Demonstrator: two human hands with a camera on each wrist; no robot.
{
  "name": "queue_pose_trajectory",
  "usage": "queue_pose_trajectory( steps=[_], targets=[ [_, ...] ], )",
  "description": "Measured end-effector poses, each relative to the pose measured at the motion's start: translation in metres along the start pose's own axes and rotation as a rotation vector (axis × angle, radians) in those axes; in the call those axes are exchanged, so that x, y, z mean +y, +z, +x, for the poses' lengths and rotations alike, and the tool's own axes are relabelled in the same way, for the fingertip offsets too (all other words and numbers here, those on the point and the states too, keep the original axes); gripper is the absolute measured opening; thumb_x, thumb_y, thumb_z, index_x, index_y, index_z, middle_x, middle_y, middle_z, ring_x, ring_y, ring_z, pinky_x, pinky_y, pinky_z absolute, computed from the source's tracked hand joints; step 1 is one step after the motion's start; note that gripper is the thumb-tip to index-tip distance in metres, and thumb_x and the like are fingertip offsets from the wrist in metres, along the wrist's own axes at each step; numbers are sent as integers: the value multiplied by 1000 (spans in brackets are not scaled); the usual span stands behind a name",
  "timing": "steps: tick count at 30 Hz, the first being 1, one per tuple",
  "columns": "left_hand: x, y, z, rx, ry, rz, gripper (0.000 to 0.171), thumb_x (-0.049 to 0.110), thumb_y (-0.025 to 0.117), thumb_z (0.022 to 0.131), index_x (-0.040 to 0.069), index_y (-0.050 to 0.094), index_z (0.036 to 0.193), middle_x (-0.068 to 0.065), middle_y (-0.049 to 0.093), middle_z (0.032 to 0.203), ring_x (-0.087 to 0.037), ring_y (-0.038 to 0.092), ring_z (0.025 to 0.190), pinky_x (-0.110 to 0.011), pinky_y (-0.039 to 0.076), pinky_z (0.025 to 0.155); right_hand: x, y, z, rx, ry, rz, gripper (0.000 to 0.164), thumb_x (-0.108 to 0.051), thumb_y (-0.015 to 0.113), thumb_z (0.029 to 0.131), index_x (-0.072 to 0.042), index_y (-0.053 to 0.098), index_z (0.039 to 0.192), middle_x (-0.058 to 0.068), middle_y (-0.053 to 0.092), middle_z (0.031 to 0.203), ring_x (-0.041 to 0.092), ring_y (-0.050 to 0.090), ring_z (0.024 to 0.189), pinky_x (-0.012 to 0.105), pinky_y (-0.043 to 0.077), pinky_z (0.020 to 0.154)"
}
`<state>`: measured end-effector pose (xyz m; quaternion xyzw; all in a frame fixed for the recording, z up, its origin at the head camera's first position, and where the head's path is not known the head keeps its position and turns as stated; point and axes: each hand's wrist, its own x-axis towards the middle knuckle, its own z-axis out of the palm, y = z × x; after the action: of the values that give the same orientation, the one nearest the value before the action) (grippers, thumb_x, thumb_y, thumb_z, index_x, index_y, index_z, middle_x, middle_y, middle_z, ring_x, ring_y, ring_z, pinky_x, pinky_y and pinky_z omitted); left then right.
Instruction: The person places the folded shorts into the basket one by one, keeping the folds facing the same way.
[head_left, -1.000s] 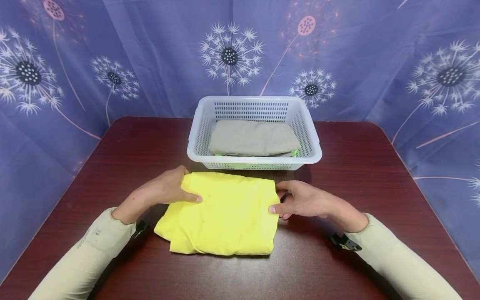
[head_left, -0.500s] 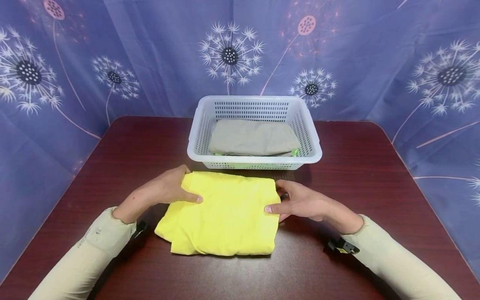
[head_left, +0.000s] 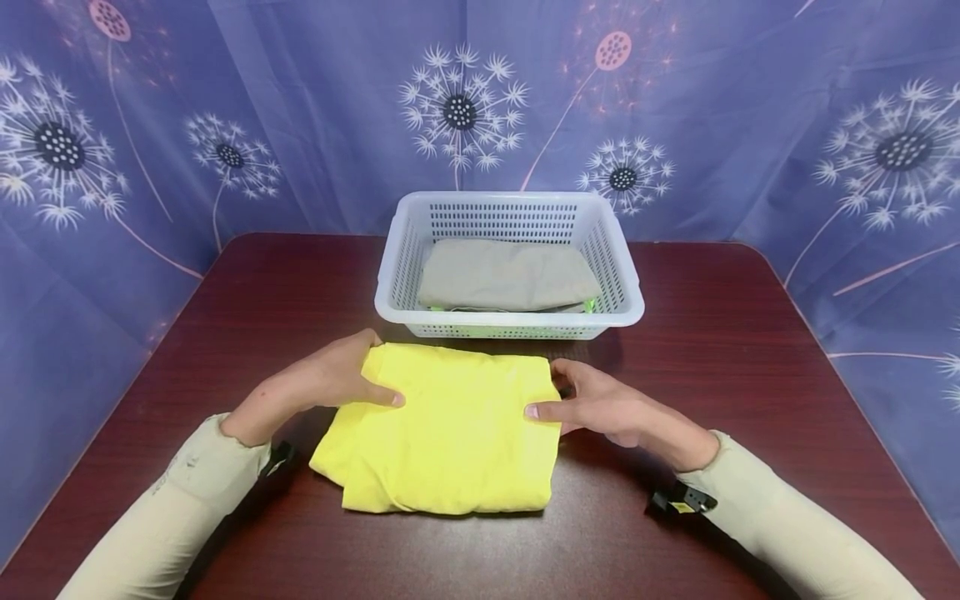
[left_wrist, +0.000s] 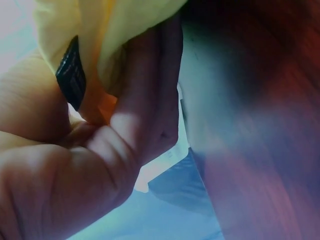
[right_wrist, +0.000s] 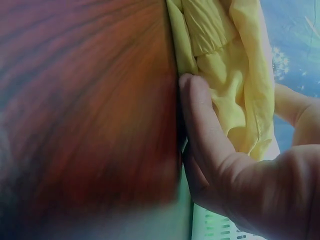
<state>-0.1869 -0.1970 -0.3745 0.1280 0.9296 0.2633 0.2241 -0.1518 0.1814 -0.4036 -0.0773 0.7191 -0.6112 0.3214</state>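
Observation:
A folded yellow garment (head_left: 457, 442) lies on the table in front of the basket. My left hand (head_left: 337, 375) grips its left side, thumb on top and fingers underneath. In the left wrist view a small dark label (left_wrist: 72, 75) shows on the cloth between thumb and fingers. At the opposite side my right hand (head_left: 600, 406) holds the edge, its thumb pressed on the top layer. The right wrist view shows those fingers (right_wrist: 200, 110) low against the layered edge, close to the table, below a gathered section (right_wrist: 212, 30) of the fabric.
Behind the garment stands a white perforated basket (head_left: 510, 319) holding a folded grey cloth (head_left: 510, 275), with bits of bright green below it. The dark red wooden table (head_left: 720, 333) backs onto a blue dandelion-print curtain (head_left: 337, 92).
My right hand has shifted slightly left, its thumb reaching farther onto the yellow garment. My left hand stays almost still, and the basket has not moved.

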Motion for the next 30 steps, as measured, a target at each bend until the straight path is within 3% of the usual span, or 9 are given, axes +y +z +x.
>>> queue_pose_trajectory(
  steps=[11, 19, 26, 30],
  targets=[
    [0, 0, -2, -7, 11, -16, 90, 49, 92, 79, -3, 48, 137, -11, 63, 109, -27, 59, 100, -41, 50, 90, -2, 1, -1, 23, 5, -40, 63, -12, 83, 92, 6, 44, 139, 23, 57, 129, 28, 72, 102, 46, 62, 89],
    [4, -4, -7, -13, 26, -33, 87, 50, 92, 79, -1, 49, 135, -10, 62, 106, -26, 58, 97, -40, 49, 86, -6, 1, -4, 48, 19, -70, 56, -9, 82, 91, 5, 42, 128, 17, 49, 111, 25, 64, 94, 44, 63, 84],
    [3, -4, -8, -7, 61, -57, 78, 49, 92, 79, 2, 52, 128, -8, 62, 103, -24, 59, 95, -39, 49, 86, -8, 0, -7, 25, 9, -53, 71, -9, 81, 92, 10, 37, 144, 22, 57, 117, 26, 68, 98, 44, 62, 87],
    [3, -5, -9, -8, 73, -74, 77, 49, 93, 78, 3, 53, 126, -8, 62, 103, -23, 59, 96, -39, 50, 88, -9, -2, -8, 10, -3, -54, 62, -8, 80, 92, 9, 42, 137, 21, 61, 114, 27, 70, 98, 44, 63, 86]
  ],
)
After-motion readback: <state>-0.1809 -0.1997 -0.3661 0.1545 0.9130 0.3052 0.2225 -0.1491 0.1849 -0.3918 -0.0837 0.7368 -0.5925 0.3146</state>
